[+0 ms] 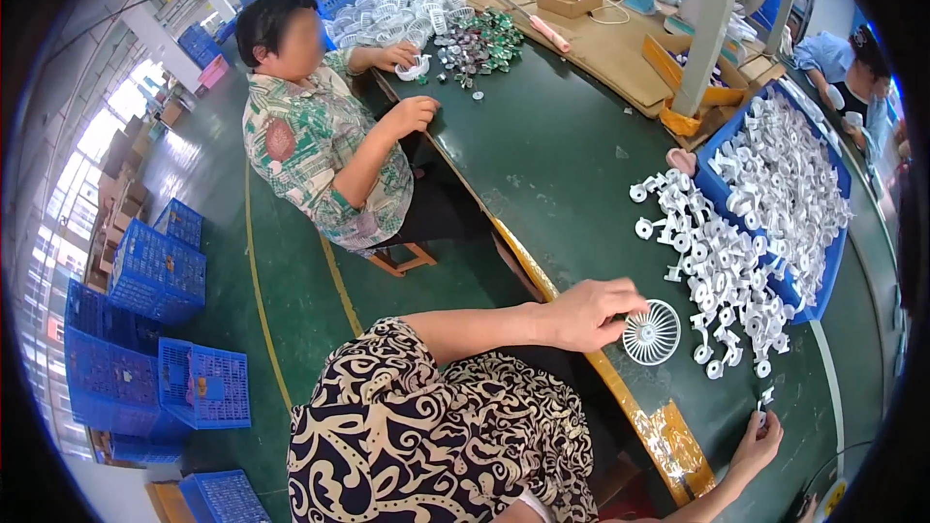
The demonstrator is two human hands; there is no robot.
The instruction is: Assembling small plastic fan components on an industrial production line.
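Observation:
My left hand (589, 314) reaches over the taped table edge, its fingers closed at the near rim of a round white fan guard (653, 333). The guard has thin radial ribs and a solid hub in its middle. Lower right, my right hand (756, 446) pinches a small white plastic part (765, 399), partly covered by the fingers. Beyond both hands lies a loose heap of white plastic fittings (712, 266) with round ends, spilling from a blue bin (828, 276) full of the same pieces.
Across the dark green table (542, 174) a seated co-worker (325, 150) handles a white part beside small green and clear pieces (480, 46) and piled white guards (397, 15). A grey post (712, 34) stands behind the bin. Blue crates (155, 271) stack on the floor at left.

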